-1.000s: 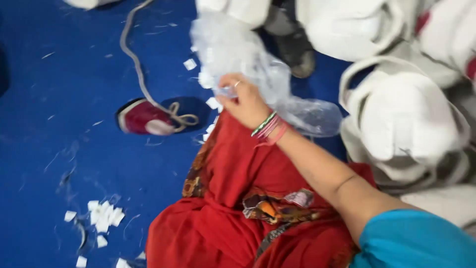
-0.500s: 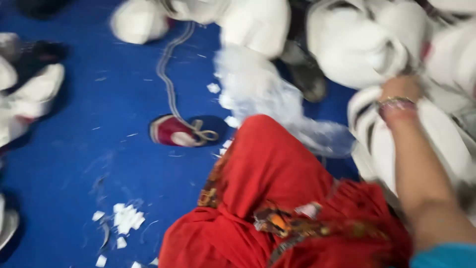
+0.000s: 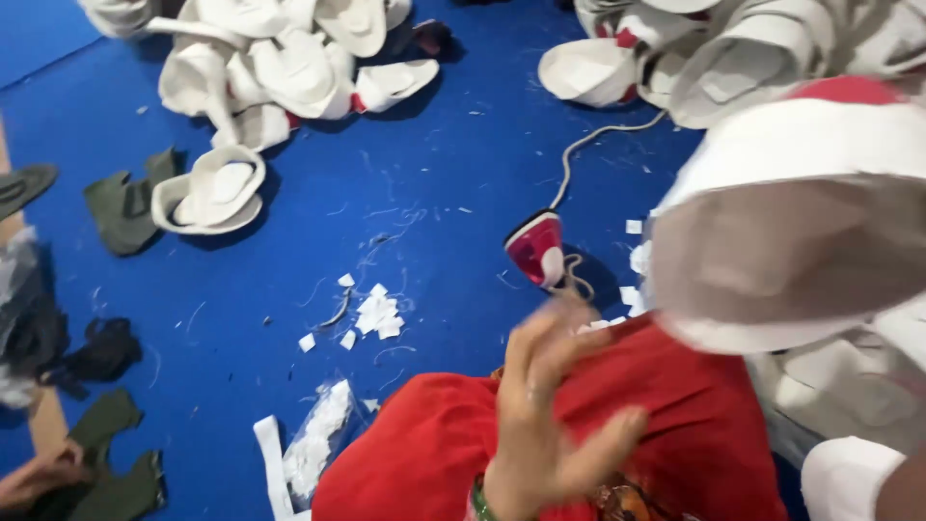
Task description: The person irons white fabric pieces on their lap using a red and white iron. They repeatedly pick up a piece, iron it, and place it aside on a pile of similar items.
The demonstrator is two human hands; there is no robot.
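- Although it is blurred and fills the right of the head view, the thing in hand reads as a white shoe upper point(image 3: 801, 164) with a red patch at its top edge and a greyish hollow inside, raised close to the camera above the red cloth over the lap point(image 3: 675, 425).
- What holds it cannot be seen: the right hand is out of sight, only a white-cuffed forearm showing at the bottom right corner, so I cannot tell how its fingers are set.
- Judging from its thin curved wall, the upper should be light and soft, likely to fold if pinched in the middle; the rim around the opening looks like the firmest place to take hold.
- Spread open in mid-air below it is the left hand point(image 3: 545, 425), its fingers point(image 3: 540, 338) splayed and holding nothing, just under the upper's lower edge.
- Beside the lap on the blue floor point(image 3: 434, 154) lies a small red and white iron point(image 3: 537, 249) with its grey cord point(image 3: 579, 154) running away toward the top.
- Near it are scattered white paper scraps point(image 3: 378, 314).
- Further off lie a pile of white uppers point(image 3: 280, 58) at top left and dark green cut pieces point(image 3: 123, 203) at the left.
- Another person's hand point(image 3: 39, 473) rests at the bottom left corner.
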